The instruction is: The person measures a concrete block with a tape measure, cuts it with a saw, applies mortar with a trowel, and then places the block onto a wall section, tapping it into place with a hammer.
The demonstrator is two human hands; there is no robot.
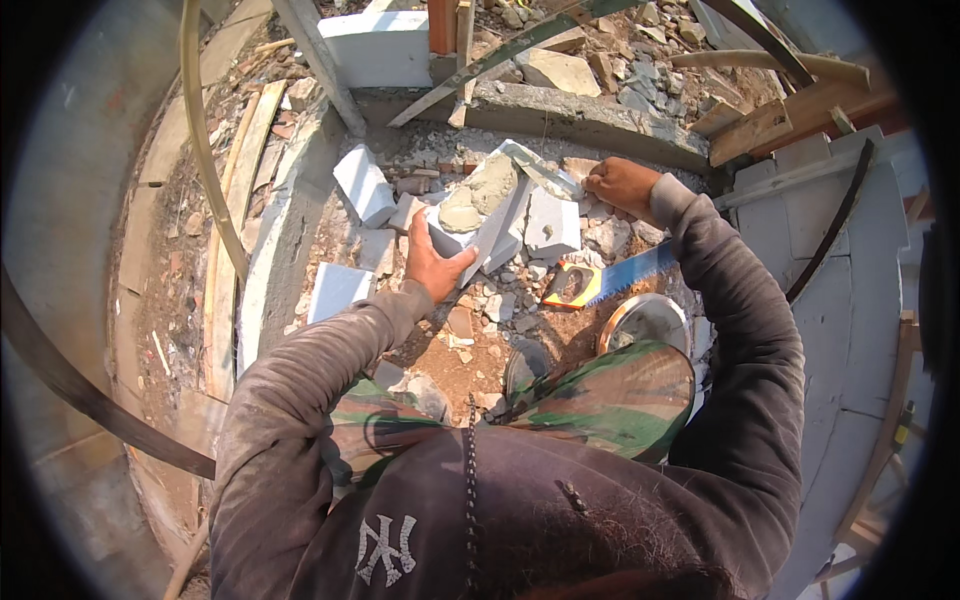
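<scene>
My left hand (pixel 436 264) grips the near end of a pale lightweight block (pixel 498 232), thumb on its side and fingers at its left edge. Thick grey mortar (pixel 478 198) lies on the block's upper face. At the block's far right end is a mortar-smeared trowel (pixel 545 176), its blade touching or just over the block. My right hand (pixel 626 186) is closed around the trowel's handle end, which the fingers mostly hide. Just right of the held block sits another white block piece (pixel 552 222).
A handsaw (pixel 572 286) with a yellow and red grip and blue blade lies on rubble, beside a round metal-rimmed container (pixel 603 335). Cut block pieces (pixel 364 186) lie to the left. A concrete edge (pixel 600 120) crosses behind; a block wall (pixel 830 300) rises at right.
</scene>
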